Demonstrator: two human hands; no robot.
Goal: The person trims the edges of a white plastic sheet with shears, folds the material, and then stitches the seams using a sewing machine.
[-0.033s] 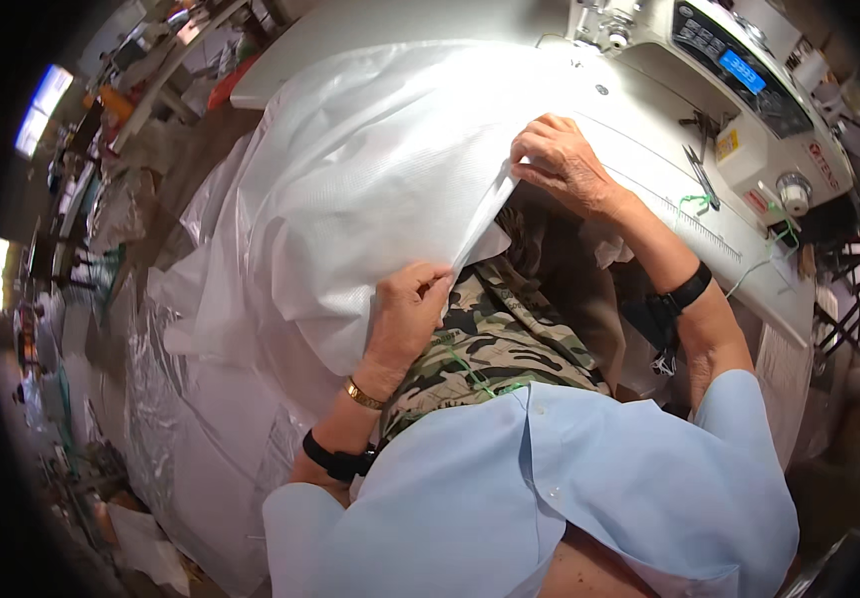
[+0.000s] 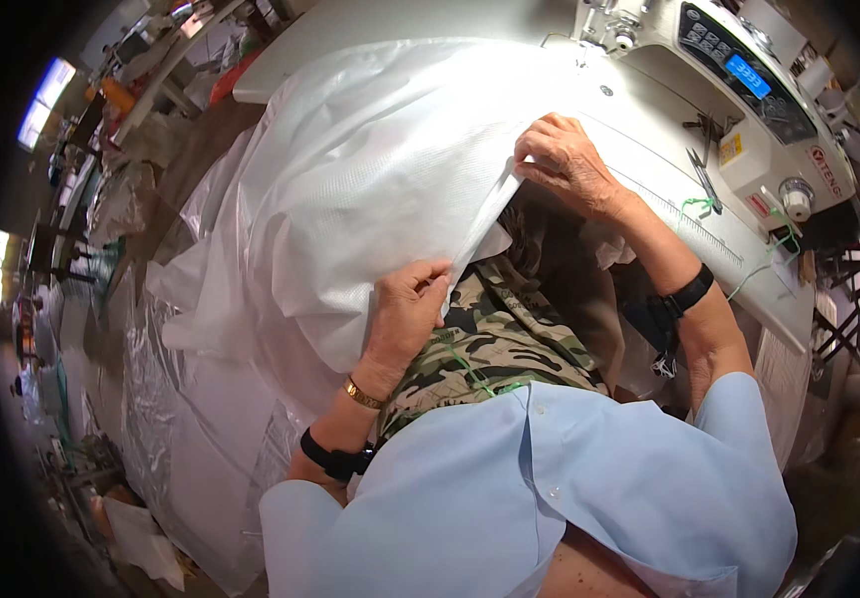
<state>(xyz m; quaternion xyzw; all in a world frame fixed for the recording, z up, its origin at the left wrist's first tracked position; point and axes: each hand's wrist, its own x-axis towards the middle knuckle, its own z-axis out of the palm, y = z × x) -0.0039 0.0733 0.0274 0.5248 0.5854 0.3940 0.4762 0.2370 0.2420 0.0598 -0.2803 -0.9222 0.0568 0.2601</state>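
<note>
We see a large sheet of thin white woven fabric [image 2: 370, 189] spread over the pale worktop [image 2: 430, 25] and spilling down over the person's lap and off the near left edge. Its folded edge runs as a taut band between the two hands. The left hand [image 2: 405, 304] is clamped on the lower end of that edge, fingers curled over it and thumb beneath, just above the camouflage-patterned cloth [image 2: 490, 344] on the lap. The right hand [image 2: 565, 154] pinches the upper end of the same edge, fingertips pressed together on the fold, resting on the worktop close to the white industrial sewing machine [image 2: 749, 110]. The machine stands at the right, its dark control panel with a small blue display [image 2: 749, 75] facing up. A pair of small dark snips [image 2: 701, 174] lies on the machine bed, well apart from the right hand. More white fabric and clear plastic sheeting [image 2: 166, 399] lie heaped on the floor at the left.
</note>
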